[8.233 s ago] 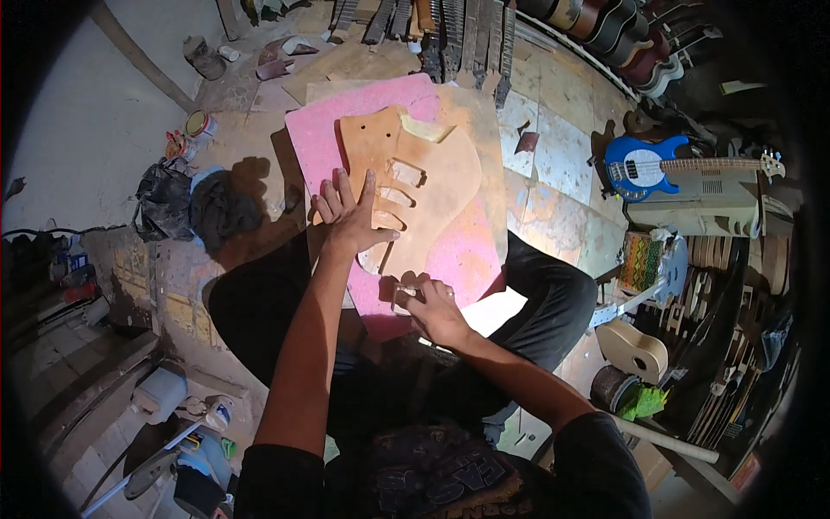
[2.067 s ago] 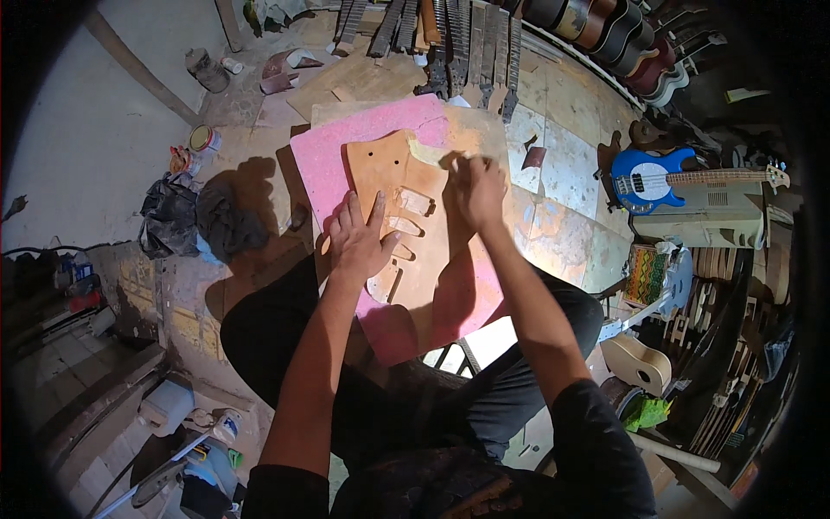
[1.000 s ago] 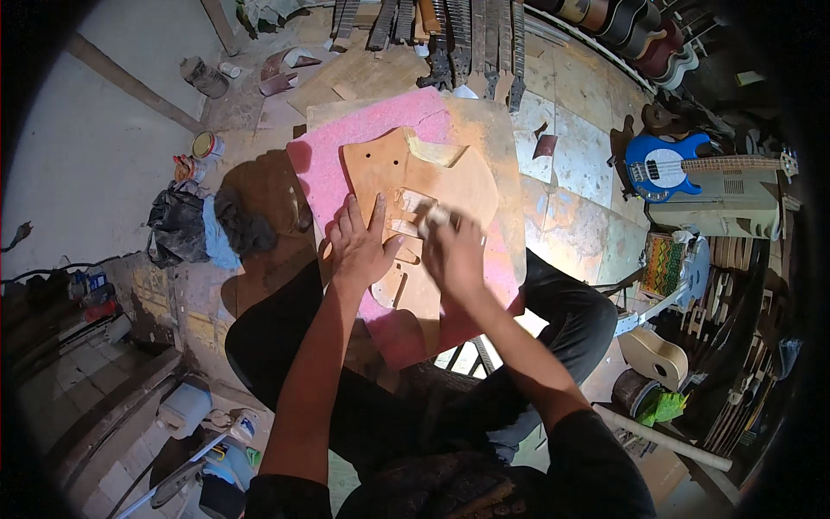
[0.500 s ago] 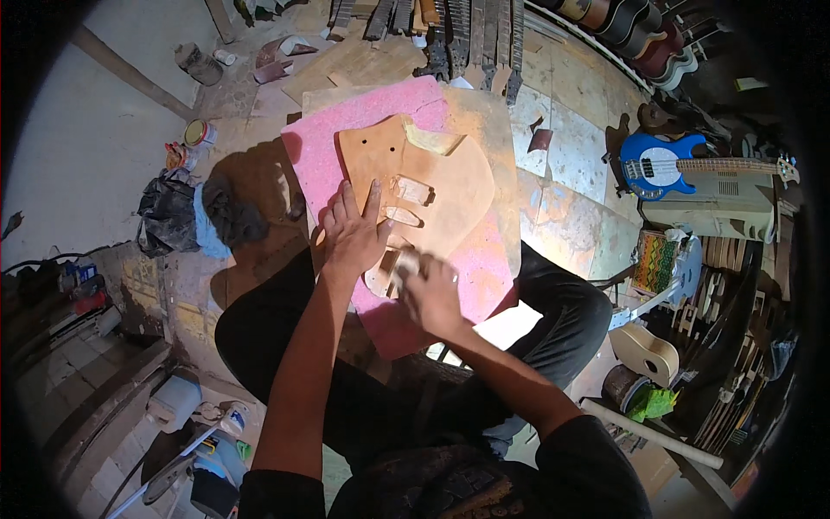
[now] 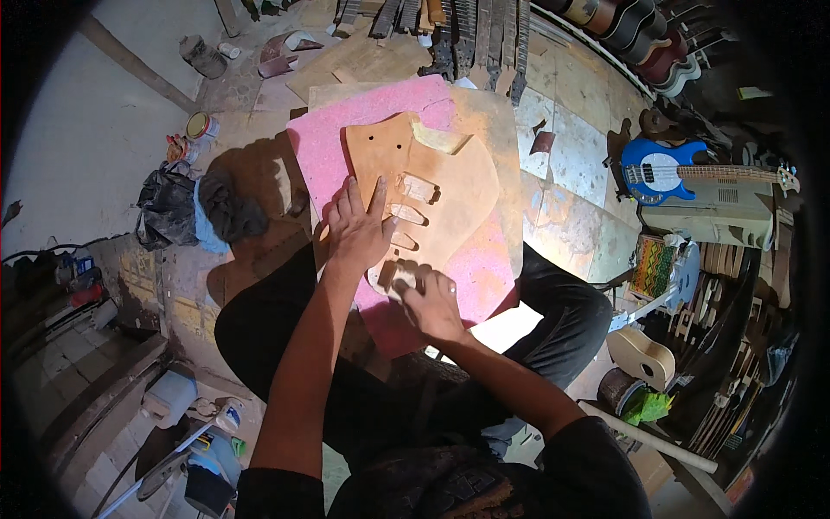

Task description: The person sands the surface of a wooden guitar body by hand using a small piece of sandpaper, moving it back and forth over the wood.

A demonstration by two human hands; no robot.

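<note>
An unpainted wooden electric guitar body lies on a pink pad. Several cavities are cut into it, with two small dark holes near its far left. My left hand rests on the body's left side, fingers stretched and pressing flat, gripping nothing. Close to the near end, my right hand is curled over a small pale pad against the wood. My fingers partly cover the pad, so its exact kind does not show.
A board lies under the pink pad, across my crossed legs. Guitar necks lie beyond it. A blue bass guitar leans at right, above an unfinished acoustic body. A black bag and a tin stand left.
My right hand has moved slightly toward me with the pale pad, uncovering another cavity. My left hand keeps its place on the guitar body, and the whole view has shifted slightly.
</note>
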